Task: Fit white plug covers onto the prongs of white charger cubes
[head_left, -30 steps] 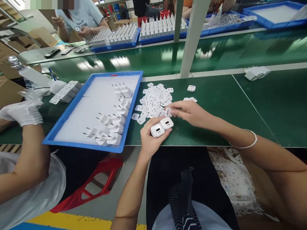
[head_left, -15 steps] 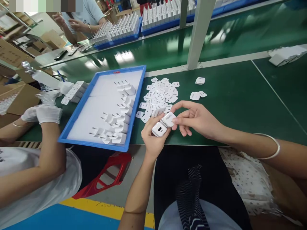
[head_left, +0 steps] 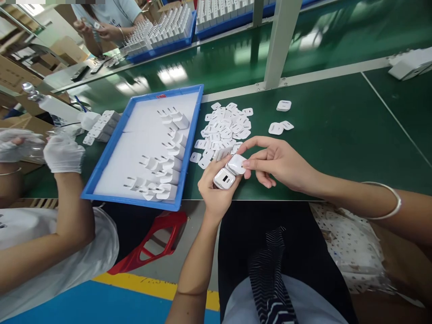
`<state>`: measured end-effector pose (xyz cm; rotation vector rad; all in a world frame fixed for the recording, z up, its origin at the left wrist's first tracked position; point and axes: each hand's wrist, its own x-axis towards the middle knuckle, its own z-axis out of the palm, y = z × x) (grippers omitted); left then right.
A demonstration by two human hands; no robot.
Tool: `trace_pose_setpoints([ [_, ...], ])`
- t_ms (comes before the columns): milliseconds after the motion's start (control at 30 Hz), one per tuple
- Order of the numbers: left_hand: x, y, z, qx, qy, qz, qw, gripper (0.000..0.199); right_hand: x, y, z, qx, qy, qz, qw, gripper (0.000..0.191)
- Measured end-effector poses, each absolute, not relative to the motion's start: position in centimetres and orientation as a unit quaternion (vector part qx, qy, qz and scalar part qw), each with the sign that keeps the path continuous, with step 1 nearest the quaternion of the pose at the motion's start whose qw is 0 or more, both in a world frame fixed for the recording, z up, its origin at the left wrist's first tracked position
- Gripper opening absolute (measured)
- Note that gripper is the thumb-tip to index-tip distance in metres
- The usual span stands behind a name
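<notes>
Our left hand [head_left: 215, 194] grips two chargers [head_left: 224, 179], our right hand [head_left: 278, 162] pinches a cover [head_left: 236, 164]; unreadable plates [head_left: 223, 126] dot the green counter [head_left: 324, 139]

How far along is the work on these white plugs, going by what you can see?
Probably done: the plugs in the blue tray, though their undersides are hidden.
In hand: the left hand holds two plug bodies; the right hand touches a white cover over one.
Seemingly left: the other body's ports are exposed, and many loose covers lie beside the tray.
</notes>
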<state>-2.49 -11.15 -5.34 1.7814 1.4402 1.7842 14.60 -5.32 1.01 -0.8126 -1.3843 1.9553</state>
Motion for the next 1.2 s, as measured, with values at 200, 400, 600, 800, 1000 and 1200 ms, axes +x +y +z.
trace_pose_setpoints([
  [200, -2.29, -11.22, -5.14, 0.627, 0.480, 0.604, 0.106, 0.047, 14.65, -5.17, 0.82, -0.309, -0.509, 0.746, 0.298, 0.018],
  [400, -2.30, -11.20, -5.18, 0.624, 0.479, 0.607, 0.109, 0.046, 14.64, -5.27, 1.14, -0.312, -0.528, 0.733, 0.294, 0.017],
  [600, -2.34, -11.10, -5.10, 0.627, 0.472, 0.611, 0.105, 0.047, 14.61, -5.27, 1.35, -0.320, -0.531, 0.731, 0.286, 0.018],
  [800, -2.35, -11.12, -5.18, 0.637, 0.472, 0.602, 0.097, 0.048, 14.61, -5.15, 1.18, -0.325, -0.534, 0.727, 0.284, 0.019],
  [1000, -2.38, -11.15, -5.18, 0.645, 0.472, 0.595, 0.091, 0.046, 14.61, -4.95, 0.96, -0.337, -0.540, 0.720, 0.276, 0.021],
  [1200, -2.33, -11.25, -5.09, 0.643, 0.493, 0.580, 0.089, 0.041, 14.62, -4.75, 0.88, -0.350, -0.546, 0.712, 0.268, 0.024],
])
